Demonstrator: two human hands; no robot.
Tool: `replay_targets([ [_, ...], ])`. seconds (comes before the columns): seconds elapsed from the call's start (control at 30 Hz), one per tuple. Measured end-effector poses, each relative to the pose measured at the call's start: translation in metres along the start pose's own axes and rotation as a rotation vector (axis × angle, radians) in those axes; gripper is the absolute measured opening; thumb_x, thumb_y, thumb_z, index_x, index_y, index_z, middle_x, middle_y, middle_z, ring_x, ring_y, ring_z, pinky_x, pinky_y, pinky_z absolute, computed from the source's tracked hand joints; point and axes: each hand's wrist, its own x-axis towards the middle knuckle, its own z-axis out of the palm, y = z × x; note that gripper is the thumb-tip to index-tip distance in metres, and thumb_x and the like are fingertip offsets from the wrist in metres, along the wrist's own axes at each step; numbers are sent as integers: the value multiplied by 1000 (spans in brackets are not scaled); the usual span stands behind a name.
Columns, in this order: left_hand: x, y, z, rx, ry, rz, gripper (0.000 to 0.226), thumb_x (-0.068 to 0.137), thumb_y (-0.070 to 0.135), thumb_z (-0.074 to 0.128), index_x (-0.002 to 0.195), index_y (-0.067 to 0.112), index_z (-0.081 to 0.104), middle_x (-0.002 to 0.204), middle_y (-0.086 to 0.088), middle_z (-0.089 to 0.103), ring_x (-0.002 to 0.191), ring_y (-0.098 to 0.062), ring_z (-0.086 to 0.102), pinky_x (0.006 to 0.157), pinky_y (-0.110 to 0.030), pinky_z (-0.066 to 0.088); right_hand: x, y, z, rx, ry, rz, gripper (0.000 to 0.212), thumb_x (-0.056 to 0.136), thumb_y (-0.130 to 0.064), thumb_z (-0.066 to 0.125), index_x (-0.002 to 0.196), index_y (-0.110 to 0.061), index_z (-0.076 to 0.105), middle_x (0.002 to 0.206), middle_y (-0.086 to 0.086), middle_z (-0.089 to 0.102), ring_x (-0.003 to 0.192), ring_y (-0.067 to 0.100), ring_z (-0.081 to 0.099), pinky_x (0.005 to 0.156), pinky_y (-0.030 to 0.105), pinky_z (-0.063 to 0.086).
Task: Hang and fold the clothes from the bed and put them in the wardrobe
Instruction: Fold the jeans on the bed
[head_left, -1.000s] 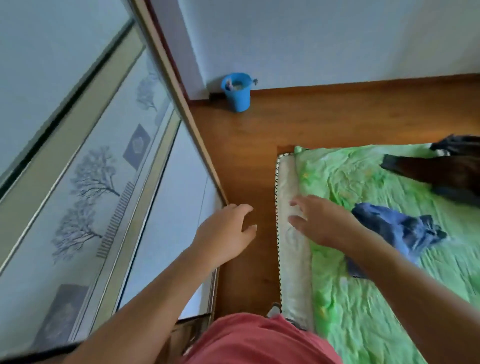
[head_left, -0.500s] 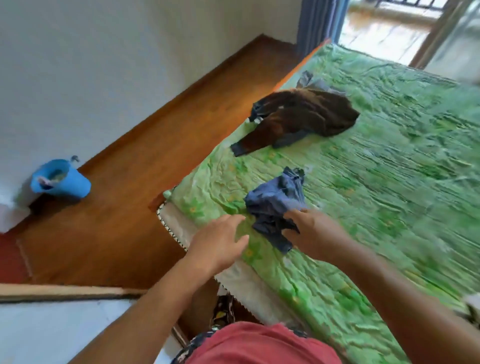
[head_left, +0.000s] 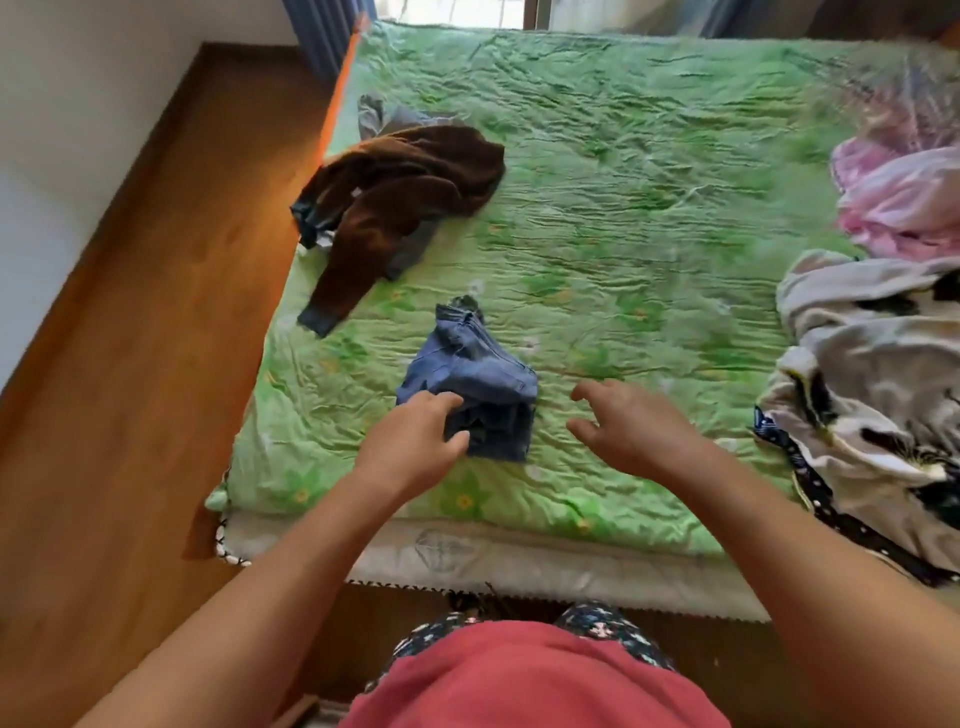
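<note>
The blue denim garment (head_left: 480, 371) lies crumpled on the green bed (head_left: 649, 197), near its foot edge. The left hand (head_left: 410, 454) touches the garment's near left corner, forefinger and thumb curled either side of a fold; a firm pinch cannot be told. The right hand (head_left: 631, 434) hovers just beside it, fingers (head_left: 597, 389) loosely spread, holding nothing. A brown jacket (head_left: 410, 192) lies farther up the bed.

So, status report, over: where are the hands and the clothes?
Left hand touching blue denim piece, grip unclear. Right hand open, holding nothing. Brown jacket lies farther back on bed. Nothing blocking.
</note>
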Motion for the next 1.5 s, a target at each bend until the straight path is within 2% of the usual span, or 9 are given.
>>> replay_targets([
  [0.47,109,-45,97,125,-316,-138,50,92,39,55,140,25,50,131,-5,53,119,-28,57,90,-42,51,129,47,102,215,-290,142,39,95,-33,56,128,-11,59,131,17,63,119,35,59,95,40,50],
  [0.67,166,-66,175,154,-460,-181,39,92,35,53,129,22,53,127,-5,51,115,-31,58,90,-46,52,202,57,187,254,-408,120,29,92,-25,57,115,-9,62,123,20,66,111,37,62,75,31,43],
  [0.8,201,-83,230,160,-596,-186,45,93,30,51,138,26,48,133,-6,48,118,-32,57,94,-49,51,239,68,244,280,-457,155,38,93,-21,55,128,-7,57,133,21,61,120,37,59,90,36,47],
  [0.93,228,-90,273,142,-664,-138,54,90,27,54,143,24,43,136,-14,51,121,-36,55,99,-47,49,263,75,290,411,-499,299,35,92,-13,53,124,1,56,128,26,62,116,40,60,88,36,48],
  [1.13,245,-92,309,148,-677,-196,51,89,34,59,134,20,39,130,-16,47,117,-41,56,94,-47,48,292,72,322,892,-203,659,14,85,-12,63,97,-13,57,101,15,68,97,35,64,80,39,51],
  [1.23,248,-95,314,91,-615,-196,46,91,40,55,131,21,42,124,-16,52,112,-41,59,91,-45,50,302,67,320,1131,-22,722,43,83,-9,68,121,-21,51,101,7,68,95,29,65,85,40,53],
  [1.33,253,-100,310,60,-605,-187,41,92,40,54,129,24,47,121,-15,56,110,-39,60,89,-41,51,314,70,310,1219,-8,604,68,83,-8,74,140,-26,42,101,4,68,93,21,66,83,35,53],
  [1.4,256,-102,303,31,-625,-189,38,91,39,54,126,26,52,122,-14,59,111,-38,60,86,-37,49,322,71,302,1289,-123,540,49,86,-6,73,130,-18,54,107,6,69,93,23,66,81,37,55],
  [1.5,258,-97,293,-42,-633,-194,20,89,39,56,104,26,58,117,-12,65,106,-35,60,78,-32,42,323,67,290,1244,-242,478,16,90,-4,63,97,-18,63,86,5,65,76,22,58,68,36,50],
])
